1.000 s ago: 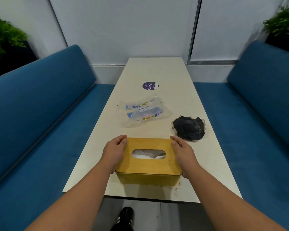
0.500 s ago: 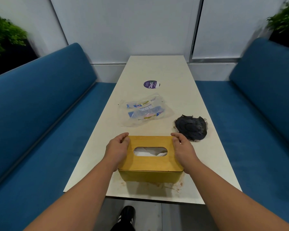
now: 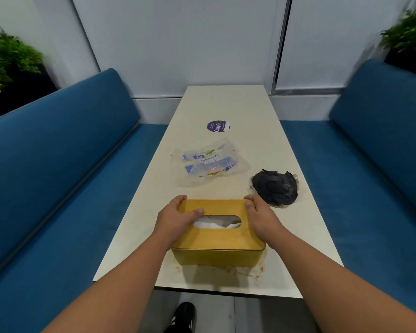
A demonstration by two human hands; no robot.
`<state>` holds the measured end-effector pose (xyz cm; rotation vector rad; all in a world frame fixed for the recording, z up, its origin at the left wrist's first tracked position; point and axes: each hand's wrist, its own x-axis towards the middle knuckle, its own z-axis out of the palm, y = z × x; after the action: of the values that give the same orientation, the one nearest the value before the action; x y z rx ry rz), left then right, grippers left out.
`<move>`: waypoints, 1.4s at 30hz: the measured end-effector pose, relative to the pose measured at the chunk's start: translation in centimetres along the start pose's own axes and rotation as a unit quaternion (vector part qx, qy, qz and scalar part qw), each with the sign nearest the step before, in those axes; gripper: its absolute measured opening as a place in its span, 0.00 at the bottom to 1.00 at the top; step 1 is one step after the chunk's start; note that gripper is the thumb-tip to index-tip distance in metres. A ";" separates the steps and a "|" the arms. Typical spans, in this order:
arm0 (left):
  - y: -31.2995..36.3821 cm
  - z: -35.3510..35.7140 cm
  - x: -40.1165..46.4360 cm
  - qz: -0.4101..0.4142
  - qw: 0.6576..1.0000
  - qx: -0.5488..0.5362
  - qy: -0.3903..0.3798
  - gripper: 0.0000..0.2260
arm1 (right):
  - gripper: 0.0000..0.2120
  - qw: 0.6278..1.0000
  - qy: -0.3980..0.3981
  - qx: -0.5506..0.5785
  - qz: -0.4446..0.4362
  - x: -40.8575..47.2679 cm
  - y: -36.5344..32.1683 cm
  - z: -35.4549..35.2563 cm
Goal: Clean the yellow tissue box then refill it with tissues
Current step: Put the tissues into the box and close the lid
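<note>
Near the near edge of the long white table, the left hand grips the left end of the yellow rectangular tissue box, white tissue showing in its oval slot, and the right hand grips its right end.

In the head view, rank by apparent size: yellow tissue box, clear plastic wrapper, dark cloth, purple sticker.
1. yellow tissue box, though nearest the camera
2. clear plastic wrapper, close behind the box in apparent size
3. dark cloth
4. purple sticker, though farthest away
</note>
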<state>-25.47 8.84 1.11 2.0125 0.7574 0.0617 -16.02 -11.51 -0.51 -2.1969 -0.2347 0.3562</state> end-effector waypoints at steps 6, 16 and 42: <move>-0.2 0.0 0.1 0.002 0.999 0.029 -0.017 0.40 | 0.31 0.999 -0.006 -0.047 -0.008 -0.9 -0.6 0.6; -0.1 -0.1 0.0 0.018 0.998 0.065 -0.015 0.36 | 0.36 0.997 -0.027 -0.069 -0.008 -1.0 -0.5 0.5; 0.2 -0.5 0.2 -0.009 0.999 -0.027 -0.026 0.30 | 0.20 1.000 0.021 -0.009 -0.015 -1.0 0.2 0.6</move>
<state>-25.40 9.22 1.52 1.9482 0.7342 0.0192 -17.11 -11.49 -0.82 -2.2132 -0.2474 0.2931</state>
